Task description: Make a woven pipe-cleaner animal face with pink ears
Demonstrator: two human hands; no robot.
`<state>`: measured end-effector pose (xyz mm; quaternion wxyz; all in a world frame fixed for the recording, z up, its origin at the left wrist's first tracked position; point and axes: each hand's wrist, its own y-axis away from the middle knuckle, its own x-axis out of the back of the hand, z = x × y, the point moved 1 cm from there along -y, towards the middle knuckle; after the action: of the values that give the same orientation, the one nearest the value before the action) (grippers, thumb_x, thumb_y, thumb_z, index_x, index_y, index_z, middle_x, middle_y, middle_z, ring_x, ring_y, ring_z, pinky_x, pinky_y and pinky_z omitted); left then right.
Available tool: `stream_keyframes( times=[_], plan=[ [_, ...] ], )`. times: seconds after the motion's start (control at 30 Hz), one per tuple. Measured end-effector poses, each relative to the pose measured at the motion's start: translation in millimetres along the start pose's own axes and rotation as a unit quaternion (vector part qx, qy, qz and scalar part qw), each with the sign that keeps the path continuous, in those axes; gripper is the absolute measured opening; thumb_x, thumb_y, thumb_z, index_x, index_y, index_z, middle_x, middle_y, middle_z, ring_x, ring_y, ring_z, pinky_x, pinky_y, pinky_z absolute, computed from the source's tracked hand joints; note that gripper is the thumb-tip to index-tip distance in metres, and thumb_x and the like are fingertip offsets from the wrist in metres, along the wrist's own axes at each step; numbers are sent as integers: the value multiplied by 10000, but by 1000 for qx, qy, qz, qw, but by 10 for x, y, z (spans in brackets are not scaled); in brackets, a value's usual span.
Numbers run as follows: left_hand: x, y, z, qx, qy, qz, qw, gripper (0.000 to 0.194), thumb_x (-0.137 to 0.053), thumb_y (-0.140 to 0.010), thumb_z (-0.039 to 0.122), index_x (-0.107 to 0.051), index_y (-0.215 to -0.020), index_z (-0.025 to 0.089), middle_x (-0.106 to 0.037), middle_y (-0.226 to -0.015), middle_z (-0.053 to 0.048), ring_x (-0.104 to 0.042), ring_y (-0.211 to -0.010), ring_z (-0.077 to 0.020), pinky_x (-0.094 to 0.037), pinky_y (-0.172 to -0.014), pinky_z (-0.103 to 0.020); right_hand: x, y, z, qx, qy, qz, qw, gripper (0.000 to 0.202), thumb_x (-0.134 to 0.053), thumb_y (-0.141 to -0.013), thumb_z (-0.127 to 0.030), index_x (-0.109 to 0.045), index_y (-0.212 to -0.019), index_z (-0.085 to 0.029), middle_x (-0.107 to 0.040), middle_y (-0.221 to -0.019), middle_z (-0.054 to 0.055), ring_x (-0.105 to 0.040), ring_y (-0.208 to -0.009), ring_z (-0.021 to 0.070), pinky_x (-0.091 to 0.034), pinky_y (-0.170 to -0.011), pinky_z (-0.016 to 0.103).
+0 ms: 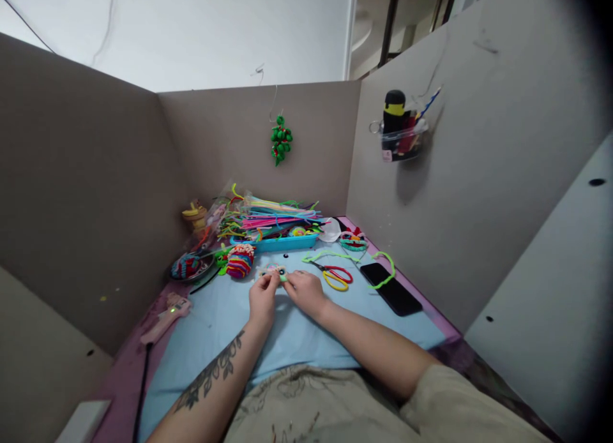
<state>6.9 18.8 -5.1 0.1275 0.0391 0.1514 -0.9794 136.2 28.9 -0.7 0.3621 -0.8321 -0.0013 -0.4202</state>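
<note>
Near the middle of the blue cloth (215, 331), both my hands are closed on one small pipe-cleaner figure (274, 268), pale with a mint-green part and what look like dark eyes. My left hand (262, 297) pinches it from the left. The fingers of my right hand (306, 292) press on its right side, by the green part. My fingertips cover much of the piece. Just right of my right hand lie scissors (338, 277) with one red and one yellow handle. A bright green pipe cleaner (393, 267) curls past them and over a black phone (395, 293).
A blue tray (287, 242) piled with colourful pipe cleaners (278, 219) stands at the back. To its left are a striped fuzzy ball (240, 262) and a bowl (201, 272). A pink glue gun (165, 318) lies left, its cord running forward. Grey partitions enclose the table.
</note>
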Motion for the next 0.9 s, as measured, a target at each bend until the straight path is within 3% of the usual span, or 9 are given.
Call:
stream_keyframes(
  times=[0.1,0.2,0.3,0.4,0.5,0.6,0.7,0.8,0.9],
  plan=[
    [9,-27,-4,24,26,-25,999,307,-650,-683,419,-697,-764,127,-673,-754,-56,-595,-767,-184,-439,-746,-291,-4,-22,17,-5,-54,-23,998,237,-460,-859,-289,-610,-720,-169,-613,-724,48,-535,-712,150,-355,-665,247],
    [32,-44,9,48,60,-108,991,385,-656,-688,422,-689,-947,139,-679,-947,-96,-583,-949,-230,-413,-861,-331,23,-66,72,-36,-230,-112,966,314,-454,-854,-364,-583,-658,-155,-557,-619,12,-504,-612,122,-350,-585,230],
    [37,-19,34,56,75,-172,981,409,-632,-723,424,-665,-1031,157,-661,-1040,-105,-545,-1057,-246,-363,-944,-356,57,-86,129,-95,-436,-234,864,397,-498,-794,-494,-562,-626,-141,-492,-523,-16,-457,-498,96,-344,-503,218],
    [16,24,43,76,77,-230,967,427,-606,-745,439,-656,-1054,149,-695,-892,-102,-589,-975,-251,-395,-909,-369,61,-68,166,-144,-544,-325,760,436,-561,-726,-552,-562,-622,-129,-502,-518,-12,-449,-441,81,-342,-454,212],
    [15,29,9,86,89,-229,966,429,-629,-723,435,-662,-1025,132,-692,-768,-85,-628,-795,-226,-453,-793,-351,29,-44,184,-171,-573,-351,720,455,-588,-702,-572,-564,-632,-124,-505,-510,-12,-446,-425,75,-338,-436,204],
    [39,-8,-53,82,97,-188,974,339,-687,-670,382,-688,-902,135,-673,-704,-50,-598,-627,-166,-466,-684,-307,1,-46,183,-156,-566,-323,742,476,-594,-690,-595,-564,-638,-122,-503,-510,-13,-453,-450,76,-350,-459,202],
    [54,-43,-90,89,102,-166,977,258,-717,-634,329,-695,-810,141,-640,-609,-10,-551,-542,-129,-452,-633,-282,6,-64,170,-128,-519,-290,794,468,-565,-720,-587,-555,-637,-126,-499,-526,-14,-455,-478,83,-359,-489,208],
    [54,-60,-83,84,97,-126,984,227,-746,-588,302,-707,-743,141,-666,-655,-24,-577,-625,-146,-444,-693,-287,38,-73,141,-84,-413,-250,872,392,-494,-811,-490,-558,-654,-136,-500,-549,-11,-462,-518,97,-352,-515,213],
    [45,-65,-71,81,106,-91,987,217,-765,-554,305,-709,-683,140,-694,-737,-54,-603,-748,-183,-429,-789,-316,78,-60,89,-1,-220,-146,965,292,-438,-864,-336,-568,-680,-150,-550,-641,21,-497,-632,124,-351,-595,228]
  ],
)
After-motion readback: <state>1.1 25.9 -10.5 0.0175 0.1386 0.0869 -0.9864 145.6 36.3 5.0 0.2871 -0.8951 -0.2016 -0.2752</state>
